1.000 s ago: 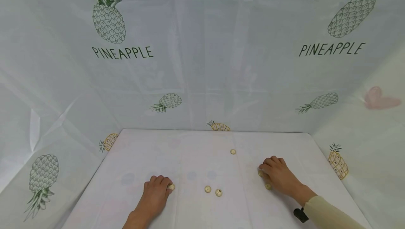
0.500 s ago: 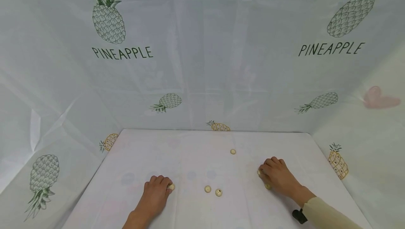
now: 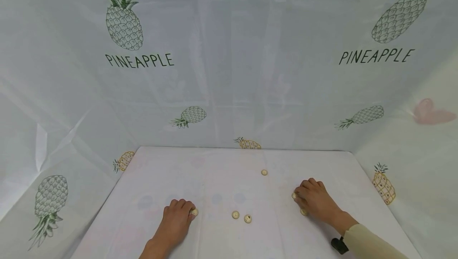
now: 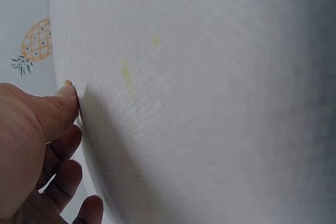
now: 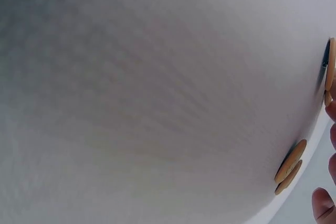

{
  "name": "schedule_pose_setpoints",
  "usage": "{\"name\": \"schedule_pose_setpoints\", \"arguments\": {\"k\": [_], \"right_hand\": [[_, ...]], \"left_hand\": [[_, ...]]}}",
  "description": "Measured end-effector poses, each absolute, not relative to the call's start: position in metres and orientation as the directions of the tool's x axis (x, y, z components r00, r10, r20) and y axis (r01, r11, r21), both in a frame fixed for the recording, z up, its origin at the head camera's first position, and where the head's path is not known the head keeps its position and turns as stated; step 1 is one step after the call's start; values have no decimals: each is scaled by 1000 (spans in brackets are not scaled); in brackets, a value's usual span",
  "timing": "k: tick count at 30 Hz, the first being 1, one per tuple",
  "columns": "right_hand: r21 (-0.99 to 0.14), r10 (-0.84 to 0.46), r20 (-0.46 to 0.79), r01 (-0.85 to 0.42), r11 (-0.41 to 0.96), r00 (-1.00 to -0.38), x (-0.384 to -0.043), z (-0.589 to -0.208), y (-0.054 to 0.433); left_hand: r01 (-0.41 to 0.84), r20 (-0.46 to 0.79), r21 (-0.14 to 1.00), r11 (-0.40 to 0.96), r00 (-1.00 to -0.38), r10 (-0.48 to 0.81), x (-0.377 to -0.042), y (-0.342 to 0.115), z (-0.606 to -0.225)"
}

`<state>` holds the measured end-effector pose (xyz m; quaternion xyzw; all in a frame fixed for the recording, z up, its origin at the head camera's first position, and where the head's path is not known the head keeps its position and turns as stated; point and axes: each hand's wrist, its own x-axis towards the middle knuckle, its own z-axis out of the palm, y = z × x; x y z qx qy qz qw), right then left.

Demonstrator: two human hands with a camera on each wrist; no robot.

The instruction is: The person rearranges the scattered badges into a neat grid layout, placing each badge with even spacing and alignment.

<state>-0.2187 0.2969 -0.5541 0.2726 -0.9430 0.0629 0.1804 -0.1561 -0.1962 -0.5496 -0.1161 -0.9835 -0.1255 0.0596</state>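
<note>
In the head view my left hand lies on the white table at left of centre. Its thumb and forefinger hold a small round pale wooden disc at the edge; the left wrist view shows just a sliver of it by the thumb. On the right, the fingers of my right hand are curled over the table and pinch a similar disc, partly hidden. Another disc lies by the underside of that hand, partly covered. The right wrist view catches a disc against the fingers at its edge.
Two discs lie mid-table, a left one and a right one bearing a dark spot. One more disc sits farther back. White pineapple-print cloth walls the back and sides of the table.
My right hand and the disc at its fingertips have shifted very slightly. The left hand and the loose discs stay where they were.
</note>
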Motion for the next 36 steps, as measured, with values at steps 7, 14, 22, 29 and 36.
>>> {"name": "schedule_pose_setpoints", "arguments": {"k": [7,14,22,29,36], "right_hand": [[-48,-467,340,-511,858,-816,-219,-555,296],[2,-474,380,-512,859,-794,-222,-556,293],[83,-523,412,-541,837,-746,-225,-555,289],[134,-556,456,-563,815,-695,-229,-556,286],[122,-552,443,-562,818,-707,-231,-558,284]], "left_hand": [[252,149,247,936,-964,220,-154,-197,-549],[251,152,237,939,-964,219,-155,-197,-551],[256,159,202,945,-961,227,-155,-194,-550],[271,187,172,947,-953,239,-154,-195,-548],[257,191,166,952,-955,225,-154,-196,-547]]}}
